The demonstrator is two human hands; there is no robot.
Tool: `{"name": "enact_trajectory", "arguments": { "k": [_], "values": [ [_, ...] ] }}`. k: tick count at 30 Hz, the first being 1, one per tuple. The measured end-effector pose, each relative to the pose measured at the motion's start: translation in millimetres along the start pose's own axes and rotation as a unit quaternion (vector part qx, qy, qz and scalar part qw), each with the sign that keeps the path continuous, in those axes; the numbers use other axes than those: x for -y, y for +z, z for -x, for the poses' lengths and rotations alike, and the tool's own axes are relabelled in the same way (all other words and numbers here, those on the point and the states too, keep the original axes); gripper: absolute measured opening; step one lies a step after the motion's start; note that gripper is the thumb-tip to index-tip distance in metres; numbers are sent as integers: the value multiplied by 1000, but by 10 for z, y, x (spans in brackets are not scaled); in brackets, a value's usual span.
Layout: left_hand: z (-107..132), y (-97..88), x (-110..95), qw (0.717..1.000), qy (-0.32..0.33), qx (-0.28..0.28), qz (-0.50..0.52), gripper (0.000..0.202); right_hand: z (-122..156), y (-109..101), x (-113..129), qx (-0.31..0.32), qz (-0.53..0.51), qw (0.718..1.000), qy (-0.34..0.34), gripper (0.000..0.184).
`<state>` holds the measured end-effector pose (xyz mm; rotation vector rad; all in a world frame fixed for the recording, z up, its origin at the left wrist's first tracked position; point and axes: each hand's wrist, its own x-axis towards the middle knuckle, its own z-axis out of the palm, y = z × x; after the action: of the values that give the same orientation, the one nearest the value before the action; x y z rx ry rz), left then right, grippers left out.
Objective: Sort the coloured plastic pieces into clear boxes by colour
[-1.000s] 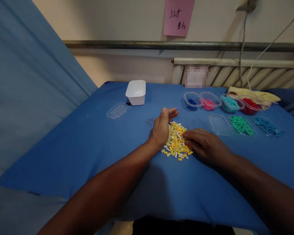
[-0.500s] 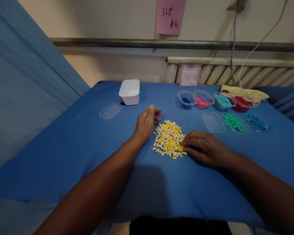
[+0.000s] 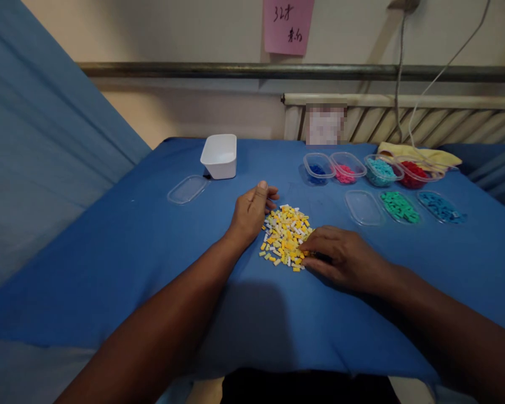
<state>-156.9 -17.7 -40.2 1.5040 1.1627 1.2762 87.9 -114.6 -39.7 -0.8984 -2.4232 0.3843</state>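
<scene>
A loose pile of small yellow, pale yellow and white toy bricks (image 3: 284, 238) lies on the blue cloth. My left hand (image 3: 251, 210) rests on its edge against the pile's upper left side, thumb up and fingers loosely bent, with nothing visible in it. From the right, my right hand (image 3: 340, 255) reaches into the pile. Its fingers and thumb are apart, their tips touching bricks at the pile's right side. Some bricks there are hidden under the fingers.
A white tub (image 3: 219, 157) and a clear lid (image 3: 188, 189) are at the back left. At the back right stand clear containers of dark blue bricks (image 3: 317, 173), pink bricks (image 3: 345, 173), light blue bricks (image 3: 380, 171) and red bricks (image 3: 412, 174). Green bricks (image 3: 399, 206) and teal bricks (image 3: 440, 206) lie nearer.
My right hand has moved left, further over the right side of the pile, covering or pushing in bricks there. My left hand has stayed almost still. The view has shifted slightly.
</scene>
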Motion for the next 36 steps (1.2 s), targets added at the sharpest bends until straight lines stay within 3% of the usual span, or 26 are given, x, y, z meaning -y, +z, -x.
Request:
{"name": "enact_trajectory", "arguments": {
  "k": [7,12,16,22,26,31,36],
  "values": [
    [-7,-1,23,1000,0,2,4,75,-16,-35,40,-14,-32,999,16,11],
    [-3,-8,34,1000,7,3,9,73,13,-96,24,-17,-128,987,100,16],
    [5,-14,26,1000,7,4,9,71,36,-79,-19,-59,-192,964,173,21],
    [-3,-30,78,1000,16,13,3,67,16,-37,-118,-117,-235,939,224,18],
    [-10,-38,111,1000,23,18,6,64,-2,-40,-159,-117,-328,892,288,29],
    [-12,-46,94,1000,17,19,-3,64,-33,-88,-162,-136,-442,806,370,41],
    [-5,-50,76,1000,18,20,-4,59,-54,-86,-212,-146,-538,724,406,42]
  ]
}}
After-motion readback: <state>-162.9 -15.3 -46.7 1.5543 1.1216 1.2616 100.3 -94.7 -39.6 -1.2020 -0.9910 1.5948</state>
